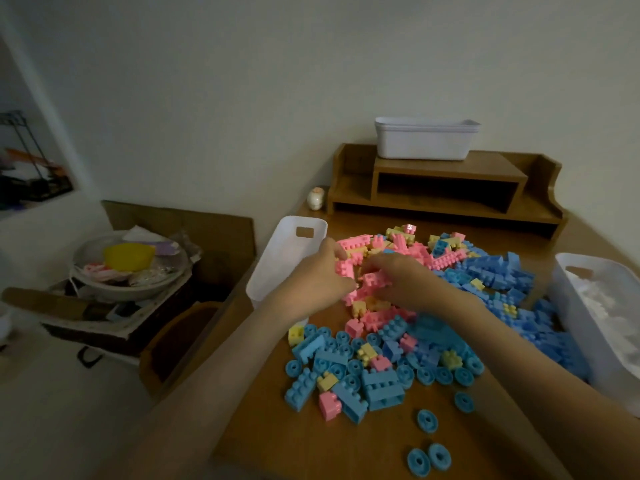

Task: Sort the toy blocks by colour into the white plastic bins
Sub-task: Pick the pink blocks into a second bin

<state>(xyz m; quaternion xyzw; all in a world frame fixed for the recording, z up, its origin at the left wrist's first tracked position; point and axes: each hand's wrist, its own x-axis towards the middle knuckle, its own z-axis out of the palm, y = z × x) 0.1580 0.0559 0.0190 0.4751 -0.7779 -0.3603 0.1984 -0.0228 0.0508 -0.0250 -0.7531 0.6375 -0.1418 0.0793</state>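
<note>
At frame centre, pink blocks (372,282) are gripped by the left hand (317,275) and the right hand (401,282), fingers curled into the mixed pile. Immediately left, a white bin (273,265) is noted at the edge of the table (311,445). Yellow blocks (358,308) are interleaved and could be gathered by mistake. The bin could also be knocked off the edge by the left wrist.
</note>
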